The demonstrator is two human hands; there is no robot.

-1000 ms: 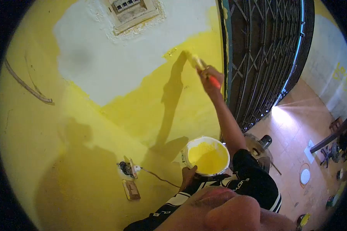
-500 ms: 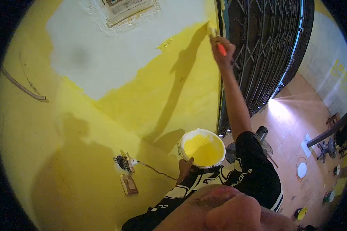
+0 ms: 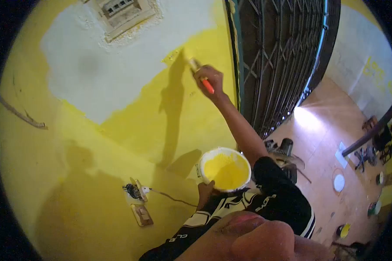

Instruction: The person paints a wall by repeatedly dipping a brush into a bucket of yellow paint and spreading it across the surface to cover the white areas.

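My right hand [image 3: 209, 80] is closed around a paintbrush [image 3: 207, 85] with an orange handle. The pale bristles meet or nearly meet the wall [image 3: 204, 113] on its yellow part, close to a rough patch; contact is hard to judge. Above and to the left the wall shows a large whitish area [image 3: 87, 78] with an uneven yellow border. Low in front of my body, my left hand [image 3: 205, 191] grips the rim of a white bucket [image 3: 201, 170], thumb over the edge. Yellow paint [image 3: 226, 172] lies inside; most of my left fingers are hidden.
A dark folding metal gate [image 3: 270, 56] borders the wall on the right. An open electrical socket [image 3: 137, 190] with a cable and a switch plate [image 3: 142, 215] sit low on the wall. Behind the bucket stands a fan [image 3: 286, 148]. A frame [image 3: 122, 13] is set into the wall above.
My right hand has moved the paintbrush left and down across the wall, away from the gate edge toward the rough patch. My left hand still holds the bucket. The view has shifted slightly.
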